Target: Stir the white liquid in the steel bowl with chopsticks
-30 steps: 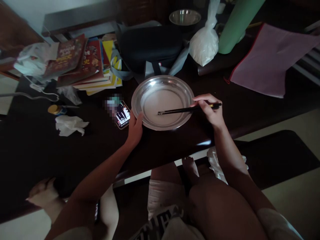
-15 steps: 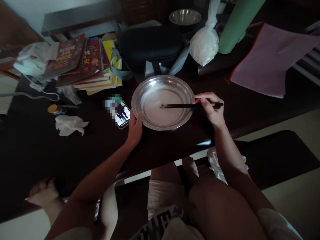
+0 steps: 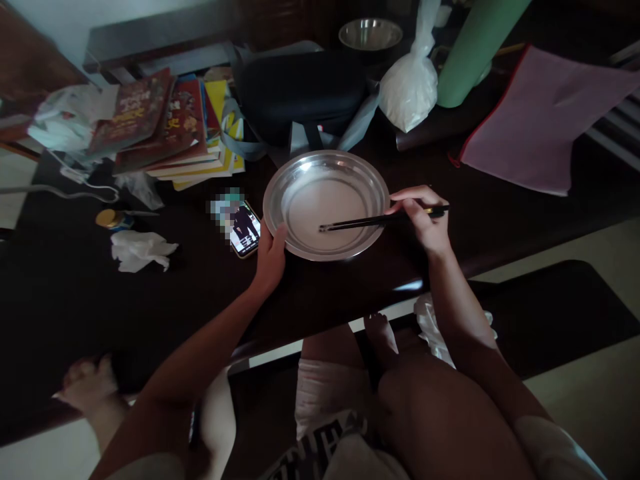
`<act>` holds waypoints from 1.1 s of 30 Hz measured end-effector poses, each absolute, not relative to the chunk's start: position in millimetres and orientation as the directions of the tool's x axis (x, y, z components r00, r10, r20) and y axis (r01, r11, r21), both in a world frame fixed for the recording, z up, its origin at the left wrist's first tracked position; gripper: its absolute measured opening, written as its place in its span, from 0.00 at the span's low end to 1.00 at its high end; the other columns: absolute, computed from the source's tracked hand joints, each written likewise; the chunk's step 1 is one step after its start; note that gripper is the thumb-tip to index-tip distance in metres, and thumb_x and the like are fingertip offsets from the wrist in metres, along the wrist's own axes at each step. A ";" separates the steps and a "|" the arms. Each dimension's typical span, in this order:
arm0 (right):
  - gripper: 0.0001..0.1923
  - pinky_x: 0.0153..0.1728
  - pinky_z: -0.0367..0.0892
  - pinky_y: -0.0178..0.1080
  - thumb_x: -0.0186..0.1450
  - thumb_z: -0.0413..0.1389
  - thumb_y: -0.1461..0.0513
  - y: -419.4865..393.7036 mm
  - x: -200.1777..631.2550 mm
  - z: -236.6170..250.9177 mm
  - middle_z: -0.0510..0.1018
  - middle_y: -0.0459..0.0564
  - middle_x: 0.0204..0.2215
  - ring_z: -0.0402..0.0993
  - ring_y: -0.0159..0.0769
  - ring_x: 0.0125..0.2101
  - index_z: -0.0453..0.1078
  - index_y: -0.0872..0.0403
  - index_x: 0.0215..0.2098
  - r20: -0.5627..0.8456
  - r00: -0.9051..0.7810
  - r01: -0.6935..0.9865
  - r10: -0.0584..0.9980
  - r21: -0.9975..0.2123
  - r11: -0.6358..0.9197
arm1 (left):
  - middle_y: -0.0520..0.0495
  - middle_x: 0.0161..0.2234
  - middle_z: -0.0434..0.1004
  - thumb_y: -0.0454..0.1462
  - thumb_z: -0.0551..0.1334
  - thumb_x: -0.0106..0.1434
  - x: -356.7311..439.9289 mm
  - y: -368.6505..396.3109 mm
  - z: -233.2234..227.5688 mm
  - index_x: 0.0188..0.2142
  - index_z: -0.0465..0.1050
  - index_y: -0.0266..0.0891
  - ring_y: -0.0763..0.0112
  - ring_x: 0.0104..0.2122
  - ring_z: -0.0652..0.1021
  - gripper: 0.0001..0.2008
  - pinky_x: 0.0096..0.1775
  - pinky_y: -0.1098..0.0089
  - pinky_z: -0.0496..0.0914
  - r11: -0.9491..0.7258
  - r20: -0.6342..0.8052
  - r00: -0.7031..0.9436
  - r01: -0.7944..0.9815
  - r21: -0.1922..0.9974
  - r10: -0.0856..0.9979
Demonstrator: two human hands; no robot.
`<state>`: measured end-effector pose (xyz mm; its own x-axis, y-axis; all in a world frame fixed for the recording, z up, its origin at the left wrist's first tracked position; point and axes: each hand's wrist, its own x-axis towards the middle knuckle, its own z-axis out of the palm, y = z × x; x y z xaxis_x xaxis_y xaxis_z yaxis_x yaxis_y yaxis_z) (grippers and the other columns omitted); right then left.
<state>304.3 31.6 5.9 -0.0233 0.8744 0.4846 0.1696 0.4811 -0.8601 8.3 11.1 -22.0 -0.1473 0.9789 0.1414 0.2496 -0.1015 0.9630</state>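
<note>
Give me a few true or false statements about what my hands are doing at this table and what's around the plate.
1. The right hand holds chopsticks with tips over the metal plate. True.
2. The left hand is lifted off the plate. False: it grips the near-left rim.
3. The phone lies left of the plate, screen lit. True.
4. The plate is piled with food. False: it looks empty.
5. The white bag sits beyond the plate. True.

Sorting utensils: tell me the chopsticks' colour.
Black chopsticks with a yellowish end, held by the right hand; head view.
</note>
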 end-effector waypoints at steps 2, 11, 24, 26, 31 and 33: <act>0.09 0.37 0.75 0.39 0.67 0.56 0.55 31.3 303.1 6.9 0.82 0.44 0.30 0.81 0.33 0.32 0.77 0.47 0.40 0.483 -0.096 0.177 0.870 -0.852 0.493 | 0.44 0.50 0.73 0.57 0.56 0.63 8.7 10.5 -20.9 0.49 0.71 0.45 0.58 0.56 0.71 0.24 0.62 0.53 0.61 -0.095 0.137 -0.149 0.256 0.962 0.979; 0.11 0.34 0.75 0.38 0.67 0.55 0.53 30.8 304.3 6.2 0.81 0.43 0.27 0.81 0.32 0.29 0.77 0.47 0.39 0.473 -0.012 0.163 0.881 -0.868 0.469 | 0.45 0.52 0.73 0.57 0.56 0.63 8.7 9.9 -19.8 0.51 0.69 0.45 0.58 0.56 0.71 0.25 0.62 0.54 0.62 -0.089 0.133 -0.149 0.267 0.959 0.980; 0.12 0.37 0.75 0.41 0.66 0.56 0.51 30.3 303.2 7.4 0.81 0.44 0.28 0.81 0.34 0.31 0.77 0.47 0.39 0.462 -0.067 0.203 0.884 -0.861 0.466 | 0.44 0.51 0.73 0.56 0.55 0.64 9.0 10.2 -21.3 0.51 0.69 0.45 0.59 0.56 0.71 0.24 0.61 0.54 0.63 -0.107 0.146 -0.137 0.262 0.959 0.980; 0.11 0.39 0.75 0.42 0.66 0.56 0.51 30.8 302.7 7.7 0.82 0.44 0.30 0.81 0.35 0.34 0.77 0.46 0.40 0.483 -0.088 0.225 0.871 -0.842 0.490 | 0.44 0.50 0.73 0.57 0.55 0.64 9.1 10.3 -21.1 0.51 0.69 0.45 0.58 0.56 0.71 0.25 0.61 0.54 0.63 -0.106 0.145 -0.143 0.254 0.961 0.979; 0.11 0.34 0.75 0.39 0.67 0.55 0.52 31.4 304.2 6.9 0.81 0.43 0.29 0.80 0.32 0.29 0.77 0.47 0.39 0.499 0.022 0.184 0.866 -0.854 0.487 | 0.44 0.50 0.73 0.56 0.56 0.64 10.0 9.8 -19.2 0.51 0.69 0.44 0.58 0.58 0.70 0.24 0.63 0.54 0.61 -0.114 0.152 -0.141 0.246 0.962 0.978; 0.11 0.34 0.75 0.38 0.67 0.55 0.52 30.7 303.8 7.3 0.81 0.43 0.28 0.80 0.32 0.29 0.77 0.47 0.39 0.478 -0.022 0.171 0.878 -0.863 0.475 | 0.44 0.51 0.73 0.56 0.56 0.64 10.2 9.5 -18.2 0.51 0.70 0.44 0.58 0.57 0.70 0.24 0.63 0.54 0.61 -0.118 0.157 -0.138 0.255 0.960 0.978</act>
<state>303.8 30.7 7.3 -0.0221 0.8779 0.4783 0.1710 0.4747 -0.8634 10.2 9.5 -18.2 -0.1385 0.9779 0.1566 0.2549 -0.1176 0.9598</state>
